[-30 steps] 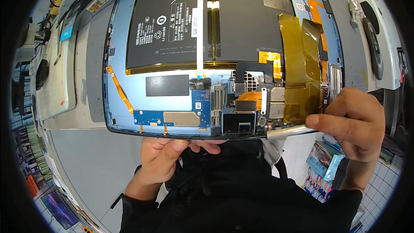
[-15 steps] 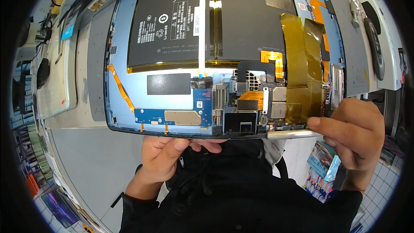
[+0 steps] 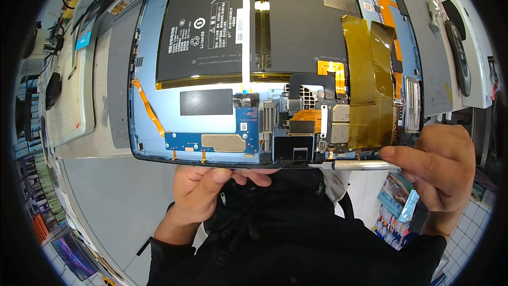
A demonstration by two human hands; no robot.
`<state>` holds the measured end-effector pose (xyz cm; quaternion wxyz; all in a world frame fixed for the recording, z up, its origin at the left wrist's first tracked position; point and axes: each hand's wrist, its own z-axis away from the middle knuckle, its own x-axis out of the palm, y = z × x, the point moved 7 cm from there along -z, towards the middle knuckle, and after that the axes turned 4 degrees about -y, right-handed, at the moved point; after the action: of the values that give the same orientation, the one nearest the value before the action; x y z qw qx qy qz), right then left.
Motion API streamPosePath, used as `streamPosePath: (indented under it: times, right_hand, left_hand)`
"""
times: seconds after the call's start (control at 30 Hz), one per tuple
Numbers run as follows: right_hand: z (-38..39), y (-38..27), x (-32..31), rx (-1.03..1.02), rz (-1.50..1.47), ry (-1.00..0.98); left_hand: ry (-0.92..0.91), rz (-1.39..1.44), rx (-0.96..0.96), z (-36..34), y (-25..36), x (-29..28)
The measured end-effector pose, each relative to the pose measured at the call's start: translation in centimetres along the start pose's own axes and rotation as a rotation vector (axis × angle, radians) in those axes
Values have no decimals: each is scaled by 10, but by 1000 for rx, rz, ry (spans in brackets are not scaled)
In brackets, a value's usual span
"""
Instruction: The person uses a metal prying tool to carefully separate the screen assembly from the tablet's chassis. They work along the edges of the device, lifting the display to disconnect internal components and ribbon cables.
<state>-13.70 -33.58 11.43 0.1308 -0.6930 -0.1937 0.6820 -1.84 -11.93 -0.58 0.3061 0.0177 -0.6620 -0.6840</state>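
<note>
An opened blue tablet housing (image 3: 206, 103) fills the upper middle, showing a black battery (image 3: 296, 26), a blue board (image 3: 185, 142), orange flex cables and yellow film strips (image 3: 362, 85). My left hand (image 3: 203, 193) grips the tablet's lower edge from beneath, its thumb at the rim and other fingers partly hidden. My right hand (image 3: 439, 169) is closed on a slim silver metal bar (image 3: 360, 164) lying along the lower right edge of the tablet, with a fingertip at that corner. I cannot tell whether the bar is a separate tool or part of the housing.
The grey bench (image 3: 100, 185) carries a white tray (image 3: 66, 100) and dark boxes at left. A dark handheld tool (image 3: 458, 58) lies at right on a white item (image 3: 479, 90). Small packages (image 3: 394, 201) show low at right; a colourful screen (image 3: 74, 254) is at lower left.
My right hand has shifted slightly down and to the right, and the silver bar has moved with it along the edge. My left hand and the tablet have barely moved.
</note>
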Motion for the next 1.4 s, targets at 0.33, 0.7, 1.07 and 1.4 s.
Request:
streamPosePath:
  times: [0.33,0.7,1.07,1.4]
  right_hand:
    - [-9,-6,4,-23,4,-29]
    - [-18,-13,7,-56,32,-53]
    - [-25,-15,13,-42,-28,-33]
    - [-33,-20,11,-55,-2,-85]
  left_hand:
    - [130,-96,-15,-2,6,2]
    - [33,-18,-10,-4,4,3]
    - [-67,47,-34,-2,2,2]
    - [-80,43,-67,-5,5,4]
